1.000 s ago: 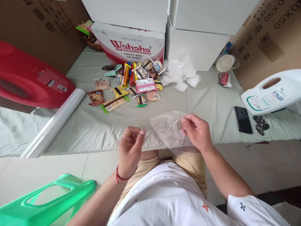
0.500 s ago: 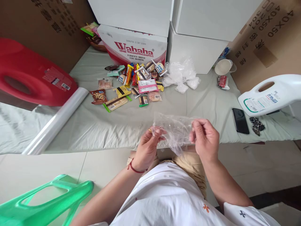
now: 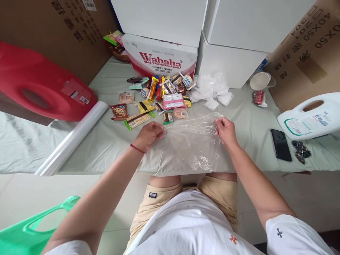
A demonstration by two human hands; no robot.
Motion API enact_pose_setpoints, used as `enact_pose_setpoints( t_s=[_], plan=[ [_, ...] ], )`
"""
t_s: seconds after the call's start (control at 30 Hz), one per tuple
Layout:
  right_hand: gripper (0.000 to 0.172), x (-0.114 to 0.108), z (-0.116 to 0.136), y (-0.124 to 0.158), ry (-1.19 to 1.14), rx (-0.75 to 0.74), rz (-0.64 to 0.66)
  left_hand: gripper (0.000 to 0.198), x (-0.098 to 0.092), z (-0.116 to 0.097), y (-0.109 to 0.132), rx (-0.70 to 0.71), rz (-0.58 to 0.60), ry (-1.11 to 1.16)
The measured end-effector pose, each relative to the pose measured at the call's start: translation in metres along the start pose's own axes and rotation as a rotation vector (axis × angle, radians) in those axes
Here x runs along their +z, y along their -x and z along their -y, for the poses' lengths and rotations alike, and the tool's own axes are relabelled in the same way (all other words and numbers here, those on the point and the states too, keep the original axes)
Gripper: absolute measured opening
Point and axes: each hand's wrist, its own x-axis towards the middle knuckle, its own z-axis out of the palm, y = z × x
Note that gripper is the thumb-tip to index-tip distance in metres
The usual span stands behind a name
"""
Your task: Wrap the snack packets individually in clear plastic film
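Observation:
A sheet of thin clear plastic film (image 3: 190, 141) is stretched flat over the front of the cloth-covered table. My left hand (image 3: 152, 135) pinches its left edge, fingers closed. On the opposite side, the film's upper right corner is gripped between the thumb and fingers of my right hand (image 3: 224, 130). Whether the film is a single layer or a bag, I cannot tell. Just beyond it lies a heap of wrapped snacks, with a pink-and-white packet (image 3: 174, 101) on top and a long biscuit pack (image 3: 138, 119) near my left hand. Crumpled clear plastic (image 3: 211, 88) is piled to their right.
A roll of clear plastic (image 3: 73, 138) lies beside a red jug (image 3: 50, 85) at left. A white detergent bottle (image 3: 309, 117), black phone (image 3: 281, 144) and keys (image 3: 301, 151) sit at right. Behind are a Wahaha carton (image 3: 162, 58) and white boxes (image 3: 233, 60). A green stool (image 3: 29, 232) stands below left.
Both hands have moved forward over the table and farther apart. The film, bunched between them before, is now spread out on the cloth. The view has shifted slightly.

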Motion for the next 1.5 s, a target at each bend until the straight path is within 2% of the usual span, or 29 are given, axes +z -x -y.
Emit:
enact_pose_setpoints(
  t_s=[0.07, 0.13, 0.17, 0.2, 0.27, 0.3, 0.33, 0.4, 0.47, 0.53, 0.63, 0.7, 0.73, 0.83, 0.9, 0.93, 1.0, 1.07, 1.1, 1.13, 1.2, 1.27, 1.33, 1.4, 1.5],
  plan=[
    [0.032, 0.016, -0.003, -0.009, -0.001, -0.012, -0.005, 0.014, 0.006, -0.01, -0.002, 0.195, -0.307, -0.123],
    [0.03, 0.028, -0.004, -0.015, 0.01, -0.033, -0.009, 0.013, 0.017, -0.019, 0.013, 0.496, -0.561, -0.252],
    [0.029, 0.033, -0.005, -0.017, 0.027, -0.047, -0.004, 0.011, 0.025, -0.022, 0.025, 0.634, -0.588, -0.317],
    [0.029, 0.037, -0.005, -0.018, 0.049, -0.064, 0.006, 0.008, 0.034, -0.023, 0.037, 0.74, -0.526, -0.383],
    [0.028, 0.04, -0.007, -0.021, 0.109, -0.103, 0.026, 0.007, 0.056, -0.019, 0.057, 0.887, -0.246, -0.534],
    [0.028, 0.04, -0.008, -0.024, 0.142, -0.122, 0.034, 0.012, 0.066, -0.014, 0.062, 0.912, -0.115, -0.628],
    [0.029, 0.039, -0.008, -0.028, 0.173, -0.14, 0.036, 0.02, 0.075, -0.007, 0.063, 0.9, -0.031, -0.728],
    [0.03, 0.031, -0.008, -0.04, 0.216, -0.174, 0.009, 0.04, 0.084, 0.012, 0.056, 0.819, 0.065, -0.935],
    [0.035, 0.019, -0.006, -0.053, 0.195, -0.161, -0.03, 0.061, 0.082, 0.032, 0.043, 0.724, 0.097, -1.105],
    [0.045, 0.003, -0.003, -0.062, 0.12, -0.054, 0.024, 0.074, 0.073, 0.046, 0.032, 0.657, 0.108, -1.21],
    [0.067, -0.018, 0.0, -0.059, 0.077, 0.156, 0.29, 0.084, 0.058, 0.052, 0.025, 0.622, 0.113, -1.267],
    [0.081, -0.029, -0.001, -0.047, 0.139, 0.219, 0.436, 0.086, 0.05, 0.05, 0.025, 0.631, 0.131, -1.269],
    [0.082, -0.035, -0.003, -0.041, 0.182, 0.235, 0.469, 0.086, 0.046, 0.048, 0.025, 0.638, 0.144, -1.267],
    [0.068, -0.055, -0.008, -0.032, 0.297, 0.274, 0.473, 0.081, 0.034, 0.046, 0.026, 0.652, 0.184, -1.266],
    [0.058, -0.068, -0.009, -0.036, 0.383, 0.279, 0.46, 0.078, 0.025, 0.048, 0.026, 0.653, 0.207, -1.273],
    [0.052, -0.072, -0.008, -0.04, 0.443, 0.251, 0.425, 0.078, 0.022, 0.049, 0.027, 0.653, 0.217, -1.276],
    [0.039, -0.069, 0.0, -0.051, 0.58, 0.115, 0.274, 0.078, 0.017, 0.051, 0.028, 0.653, 0.232, -1.28],
    [0.028, -0.048, 0.016, -0.063, 0.679, -0.092, 0.145, 0.08, 0.015, 0.052, 0.029, 0.649, 0.24, -1.282],
    [0.025, -0.031, 0.026, -0.069, 0.706, -0.2, 0.147, 0.081, 0.015, 0.052, 0.03, 0.647, 0.24, -1.283],
    [0.023, -0.009, 0.036, -0.075, 0.718, -0.305, 0.21, 0.082, 0.016, 0.052, 0.03, 0.643, 0.238, -1.284],
    [0.024, 0.043, 0.056, -0.087, 0.763, -0.509, 0.417, 0.084, 0.016, 0.051, 0.03, 0.636, 0.231, -1.29],
    [0.04, 0.095, 0.072, -0.099, 0.839, -0.67, 0.514, 0.086, 0.017, 0.051, 0.031, 0.633, 0.229, -1.297],
    [0.066, 0.137, 0.081, -0.109, 0.972, -0.727, 0.622, 0.088, 0.017, 0.051, 0.031, 0.635, 0.228, -1.302],
    [0.082, 0.165, 0.085, -0.116, 1.14, -0.72, 0.725, 0.089, 0.016, 0.052, 0.032, 0.641, 0.225, -1.303],
    [0.082, 0.179, 0.087, -0.125, 1.302, -0.703, 0.772, 0.089, 0.016, 0.054, 0.032, 0.651, 0.219, -1.298]
  ],
)
